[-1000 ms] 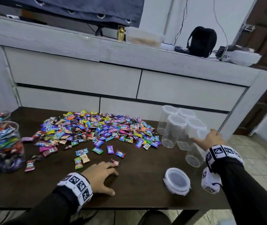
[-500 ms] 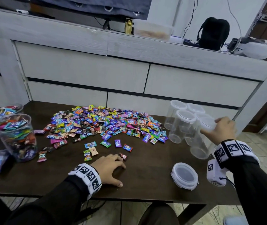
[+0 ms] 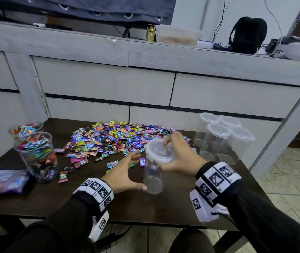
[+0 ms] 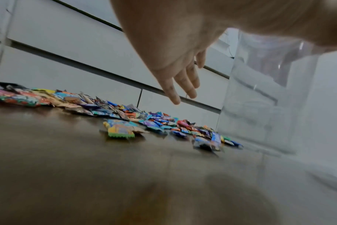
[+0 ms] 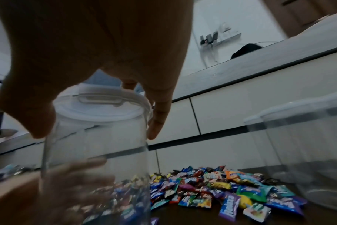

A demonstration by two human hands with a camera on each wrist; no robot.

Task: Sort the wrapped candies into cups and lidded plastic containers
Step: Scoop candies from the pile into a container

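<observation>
dark table [image 3: 163, 207] | candy pile [image 3: 120, 139] | filled cups [image 3: 38, 157] | lidded containers [image 3: 222, 139]

The clear, smooth plastic container [image 3: 152, 172] with its frosted white plastic lid [image 3: 161, 150] looks glossy. The heap of wrapped candies [image 3: 116, 141] toward the table's far edge shows shiny, crinkled foil-like wrappers. The dark brown wooden table [image 3: 154, 207] has a smooth, faintly reflective finish. The pale grey drawer fronts [image 3: 105, 84] look matt and wood-grained.
</observation>
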